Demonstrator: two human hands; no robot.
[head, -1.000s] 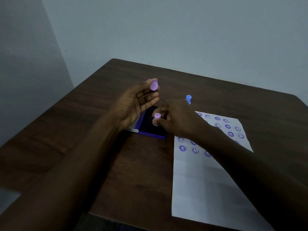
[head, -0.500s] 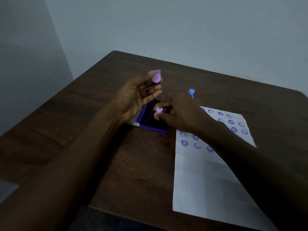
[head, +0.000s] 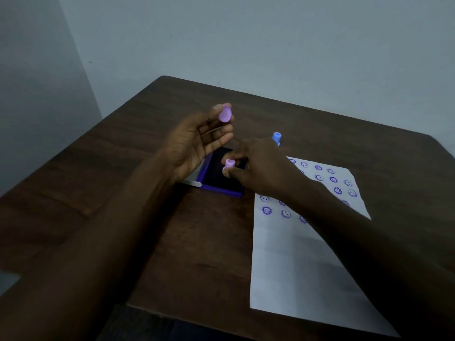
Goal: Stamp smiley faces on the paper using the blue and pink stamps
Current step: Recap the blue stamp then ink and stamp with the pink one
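My right hand [head: 261, 166] pinches the pink stamp [head: 229, 164] and holds it down over the dark pad of the purple ink pad [head: 222, 179]. My left hand [head: 197, 141] is raised above the ink pad's left side, palm up, with the pink stamp cap [head: 225, 113] pinched between thumb and forefinger. The blue stamp [head: 276, 137] stands upright on the table just behind my right hand. The white paper [head: 295, 262] lies to the right, with several purple smiley prints across its upper part; my right forearm covers some of them.
Everything rests on a dark wooden table [head: 110, 193] set in a corner of pale walls. The ink pad's open lid [head: 194, 183] lies flat to its left, under my left hand. The table's near edge runs just below the paper.
The view shifted slightly. My right hand keeps the pink stamp on the ink pad, and my left hand stays raised with the cap; both hands barely moved.
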